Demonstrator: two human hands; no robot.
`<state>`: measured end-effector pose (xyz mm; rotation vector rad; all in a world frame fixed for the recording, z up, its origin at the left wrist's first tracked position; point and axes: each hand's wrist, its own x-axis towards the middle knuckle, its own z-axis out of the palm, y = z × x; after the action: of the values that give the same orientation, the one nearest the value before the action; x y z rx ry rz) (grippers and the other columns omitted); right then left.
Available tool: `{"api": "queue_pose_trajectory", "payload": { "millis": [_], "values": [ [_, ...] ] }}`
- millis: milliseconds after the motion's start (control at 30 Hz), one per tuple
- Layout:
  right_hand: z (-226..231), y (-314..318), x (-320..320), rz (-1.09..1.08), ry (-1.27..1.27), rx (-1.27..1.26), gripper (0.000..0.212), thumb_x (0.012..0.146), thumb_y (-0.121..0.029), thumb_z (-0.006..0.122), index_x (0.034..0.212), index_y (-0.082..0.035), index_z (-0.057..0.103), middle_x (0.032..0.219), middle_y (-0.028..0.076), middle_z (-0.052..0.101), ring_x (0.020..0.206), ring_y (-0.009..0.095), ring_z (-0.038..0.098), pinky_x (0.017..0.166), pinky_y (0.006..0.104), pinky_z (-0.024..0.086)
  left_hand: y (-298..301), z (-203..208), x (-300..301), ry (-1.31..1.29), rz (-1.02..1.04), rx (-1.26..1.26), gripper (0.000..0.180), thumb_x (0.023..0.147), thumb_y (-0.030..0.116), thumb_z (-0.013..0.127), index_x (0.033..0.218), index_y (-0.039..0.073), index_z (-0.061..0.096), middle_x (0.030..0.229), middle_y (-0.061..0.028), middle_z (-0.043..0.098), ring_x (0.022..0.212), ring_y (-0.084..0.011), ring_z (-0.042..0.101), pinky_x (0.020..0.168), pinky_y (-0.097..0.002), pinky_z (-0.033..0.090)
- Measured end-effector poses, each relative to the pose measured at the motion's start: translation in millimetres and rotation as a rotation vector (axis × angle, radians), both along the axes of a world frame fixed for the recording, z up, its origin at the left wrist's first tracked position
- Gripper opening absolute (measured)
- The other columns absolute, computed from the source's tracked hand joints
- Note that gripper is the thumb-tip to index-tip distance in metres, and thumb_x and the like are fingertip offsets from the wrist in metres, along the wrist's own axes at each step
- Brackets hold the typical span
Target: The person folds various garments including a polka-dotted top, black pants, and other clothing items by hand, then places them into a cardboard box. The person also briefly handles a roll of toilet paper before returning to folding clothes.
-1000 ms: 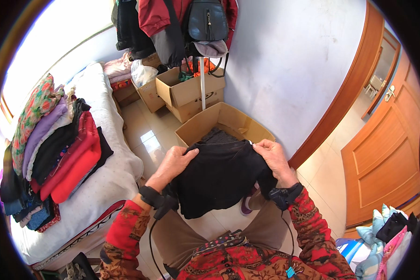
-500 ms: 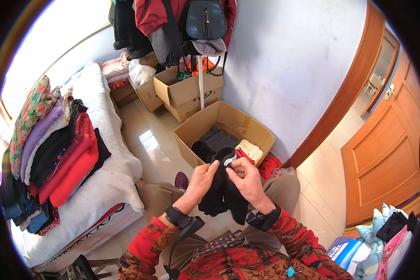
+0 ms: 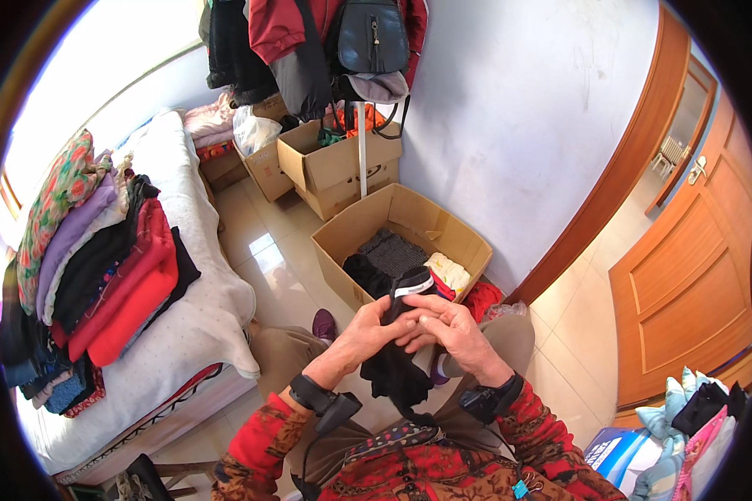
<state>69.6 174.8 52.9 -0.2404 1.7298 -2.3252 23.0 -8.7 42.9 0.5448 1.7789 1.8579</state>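
Note:
A black garment (image 3: 397,376) with a white band along its top edge hangs between my knees, in front of the open cardboard box. My left hand (image 3: 368,334) is closed on the cloth just below the band. Bent fingers of my right hand (image 3: 455,334) meet the left fingertips at the same spot, gripping the upper part of the garment. Its lower end dangles loosely toward my lap. What kind of garment it is cannot be made out.
Dark, cream and red clothes lie in the cardboard box (image 3: 342,230). Another carton (image 3: 368,159) stands behind, below hanging coats and a black bag (image 3: 372,42). Folded clothes (image 3: 134,292) are piled on the bed (image 3: 213,305) at left. A wooden door (image 3: 685,259) stands at right.
The garment has been turned, so its white band now lies sideways across the top. My right hand has shifted toward the left one, and their fingers now meet.

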Motion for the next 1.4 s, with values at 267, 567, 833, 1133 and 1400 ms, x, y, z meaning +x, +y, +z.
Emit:
{"api": "queue_pose_trajectory", "payload": {
  "millis": [267,567,833,1133,1400],
  "values": [
    [7.3,22.9,-8.4,-0.504,0.699,0.735,0.044,0.079,-0.017,0.078,0.115,-0.002,0.059,0.124,0.009,0.057,0.106,0.019,0.058,0.093,0.0306,0.046,-5.4,-7.5,-3.1,0.038,-0.127,-0.012,0.024,0.093,0.005,0.057,0.116,-0.002,0.058,0.098,0.0042,0.058,0.092,-0.004,0.051,0.084,-0.0214,0.043],
    [25.7,22.8,-12.6,-0.047,0.298,0.637,0.029,0.079,-0.015,0.08,0.1,-0.002,0.064,0.089,-0.002,0.061,0.085,0.006,0.055,0.078,0.0244,0.047,-6.6,0.0,2.5,0.3,-0.098,0.164,0.029,0.092,0.007,0.061,0.118,-0.001,0.055,0.102,-0.0002,0.062,0.096,-0.0094,0.055,0.085,-0.0229,0.043],
    [35.3,42.3,-8.1,-0.206,0.307,0.519,0.02,0.077,-0.002,0.077,0.092,-0.002,0.065,0.082,-0.005,0.06,0.078,0.004,0.055,0.072,0.0199,0.045,-55.0,-47.4,4.9,0.392,-0.124,-0.406,0.04,0.085,0.03,0.074,0.103,-0.002,0.059,0.077,-0.009,0.059,0.076,-0.0107,0.057,0.067,-0.0283,0.045],
    [26.3,44.6,0.6,-0.325,0.23,0.323,0.015,0.078,-0.001,0.075,0.089,-0.002,0.064,0.084,-0.004,0.062,0.078,0.005,0.055,0.074,0.0204,0.046,-44.6,-88.7,31.6,-0.088,0.151,0.266,0.013,0.092,0.006,0.064,0.104,0.001,0.061,0.097,-0.0003,0.063,0.092,-0.0075,0.059,0.085,-0.0239,0.048],
    [30.6,47.4,5.0,-0.33,0.305,0.319,0.017,0.079,-0.003,0.074,0.089,-0.002,0.062,0.088,0.001,0.06,0.081,0.01,0.056,0.076,0.0228,0.045,-26.0,-85.8,56.4,0.533,0.605,-0.067,0.013,0.079,0.004,0.072,0.089,0.005,0.065,0.074,-0.0049,0.056,0.072,-0.019,0.056,0.066,-0.0318,0.043]
  ]
}}
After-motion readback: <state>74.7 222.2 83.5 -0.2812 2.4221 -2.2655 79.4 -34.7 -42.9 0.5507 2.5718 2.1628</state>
